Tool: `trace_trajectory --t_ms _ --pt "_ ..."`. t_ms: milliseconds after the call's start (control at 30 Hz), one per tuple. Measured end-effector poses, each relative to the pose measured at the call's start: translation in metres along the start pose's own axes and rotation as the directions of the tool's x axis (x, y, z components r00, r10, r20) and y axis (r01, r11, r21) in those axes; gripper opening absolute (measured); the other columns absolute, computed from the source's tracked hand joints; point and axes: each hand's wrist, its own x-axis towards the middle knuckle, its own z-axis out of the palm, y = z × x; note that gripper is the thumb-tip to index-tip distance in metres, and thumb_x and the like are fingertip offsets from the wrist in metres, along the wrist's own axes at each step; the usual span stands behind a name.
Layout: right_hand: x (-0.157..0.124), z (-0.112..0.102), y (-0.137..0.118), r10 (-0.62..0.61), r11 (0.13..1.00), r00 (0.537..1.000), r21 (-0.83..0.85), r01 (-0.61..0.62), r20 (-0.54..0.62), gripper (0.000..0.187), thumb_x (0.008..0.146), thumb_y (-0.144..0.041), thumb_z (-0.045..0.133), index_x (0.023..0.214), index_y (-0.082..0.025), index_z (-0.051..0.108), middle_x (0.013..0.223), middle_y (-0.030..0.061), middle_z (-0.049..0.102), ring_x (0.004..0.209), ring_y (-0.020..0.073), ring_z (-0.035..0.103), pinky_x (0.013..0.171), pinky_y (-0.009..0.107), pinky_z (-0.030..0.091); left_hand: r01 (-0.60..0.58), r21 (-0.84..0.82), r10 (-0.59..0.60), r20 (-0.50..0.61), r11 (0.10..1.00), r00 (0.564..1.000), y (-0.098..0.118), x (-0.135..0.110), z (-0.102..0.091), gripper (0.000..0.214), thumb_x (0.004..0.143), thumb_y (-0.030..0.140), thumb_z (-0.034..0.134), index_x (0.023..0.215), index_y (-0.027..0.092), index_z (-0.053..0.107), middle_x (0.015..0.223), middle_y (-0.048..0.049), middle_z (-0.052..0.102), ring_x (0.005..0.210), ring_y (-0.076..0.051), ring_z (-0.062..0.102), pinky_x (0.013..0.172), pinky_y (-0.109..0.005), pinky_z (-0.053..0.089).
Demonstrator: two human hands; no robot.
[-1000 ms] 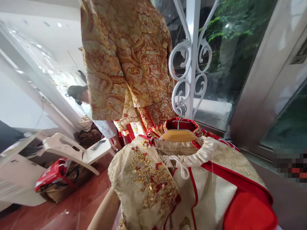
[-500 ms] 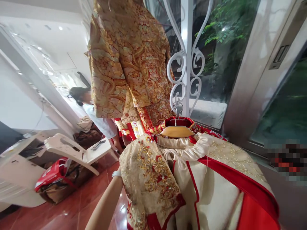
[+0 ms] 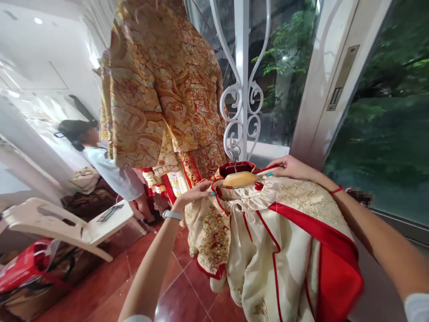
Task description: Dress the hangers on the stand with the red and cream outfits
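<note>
A cream and red embroidered garment (image 3: 268, 241) hangs on a wooden hanger (image 3: 239, 179) hooked into a white scrolled metal grille (image 3: 241, 89). My left hand (image 3: 196, 194) pinches the garment's left shoulder edge beside the hanger. My right hand (image 3: 290, 167) grips the right shoulder at the hanger's other end. A gold brocade jacket (image 3: 161, 85) hangs higher up on the left of the grille.
Another person (image 3: 103, 165) in a white top bends over behind the gold jacket. A white plastic chair (image 3: 67, 221) lies tipped at the left, with a red bag (image 3: 27, 266) below it. Glass doors and a metal frame (image 3: 321, 80) stand at the right. The floor is red tile.
Both my hands have come up to the hanger's shoulders; the right hand was out of view before. The garment has dropped to hang lower and the view has shifted right.
</note>
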Motion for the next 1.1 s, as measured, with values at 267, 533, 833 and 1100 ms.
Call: trace_trajectory --t_ms 267,533,833,1100 --pt "-0.028 0.001 -0.045 -0.144 0.845 0.986 -0.529 0.076 -0.088 0.017 0.091 -0.035 0.058 0.089 -0.02 0.065 0.073 0.0051 0.066 0.064 0.0181 0.059 0.059 0.03 0.041 -0.126 0.405 0.168 -0.07 0.906 0.983 -0.003 0.003 0.017 0.067 0.073 0.055 0.071 0.126 0.014 0.063 0.116 -0.01 0.072 0.105 -0.03 0.065 0.094 -0.041 0.052" --pt "-0.038 0.0 0.01 0.2 0.973 0.975 0.098 -0.21 0.1 0.043 0.084 -0.057 0.059 0.102 -0.018 0.067 0.097 0.0073 0.072 0.083 0.0214 0.066 0.069 0.031 0.053 -0.097 0.467 0.173 -0.123 0.879 0.977 0.001 -0.004 0.012 0.065 0.077 0.053 0.064 0.13 0.016 0.062 0.125 -0.0098 0.071 0.112 -0.029 0.064 0.1 -0.041 0.05" --pt "-0.046 0.018 0.011 -0.124 0.892 0.932 -0.449 -0.045 -0.34 0.028 0.088 -0.047 0.06 0.094 -0.021 0.07 0.077 0.0069 0.072 0.071 0.0221 0.065 0.065 0.03 0.046 -0.137 0.574 0.302 -0.203 0.807 0.931 0.01 -0.022 0.027 0.063 0.08 0.04 0.065 0.136 0.015 0.053 0.129 -0.0137 0.065 0.118 -0.03 0.06 0.102 -0.045 0.05" --pt "-0.054 0.005 0.013 0.124 0.98 0.962 -0.121 -0.157 -0.245 0.044 0.069 -0.056 0.074 0.088 -0.017 0.07 0.076 0.0037 0.069 0.069 0.0208 0.06 0.062 0.029 0.044 -0.27 0.929 0.64 0.049 0.252 0.767 0.063 -0.039 0.144 0.057 0.088 0.022 0.056 0.143 0.019 0.045 0.144 -0.0158 0.051 0.139 -0.031 0.042 0.116 -0.051 0.036"
